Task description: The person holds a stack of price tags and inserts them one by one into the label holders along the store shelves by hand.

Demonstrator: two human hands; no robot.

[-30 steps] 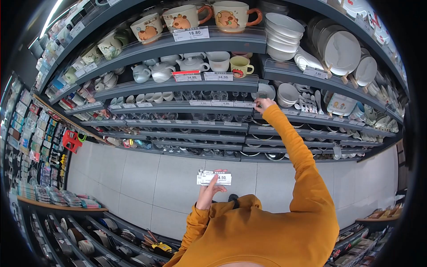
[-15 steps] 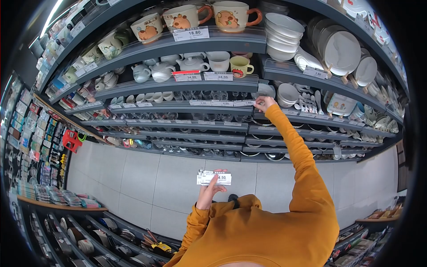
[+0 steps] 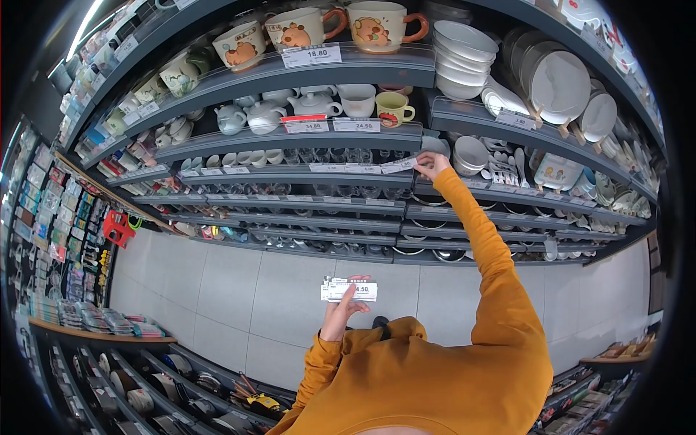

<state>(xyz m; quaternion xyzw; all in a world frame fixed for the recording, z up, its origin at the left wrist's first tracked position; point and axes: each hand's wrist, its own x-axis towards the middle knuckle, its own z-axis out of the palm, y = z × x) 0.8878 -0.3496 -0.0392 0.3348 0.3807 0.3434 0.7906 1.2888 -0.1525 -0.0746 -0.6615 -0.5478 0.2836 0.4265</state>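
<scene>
A small stack of white price tags point(image 3: 366, 292) is pinched in my left hand point(image 3: 338, 317), low over the floor, with the thumb across the front tag. My right hand point(image 3: 433, 165) reaches to a shelf edge and grips the right end of another white price tag point(image 3: 399, 166). That tag slants up toward my fingers; whether its left end still touches the shelf rail is hard to tell. Beside it, more price tags point(image 3: 344, 168) sit flat along the same rail. Drinking glasses point(image 3: 341, 155) stand just behind them, and a stack of white bowls point(image 3: 470, 154) is right of my hand.
Large cartoon mugs point(image 3: 377, 27) and stacked bowls point(image 3: 464, 58) stand on the upper shelf, with teapots point(image 3: 264, 116) below. Round plates point(image 3: 557, 85) lean in racks at the right. Grey floor tiles point(image 3: 225, 290) lie between this shelving and lower racks point(image 3: 145, 377) behind me.
The tag in my right hand has tilted, its right end rising from the rail. My right hand has lifted very slightly. My left hand and its stack have stayed still.
</scene>
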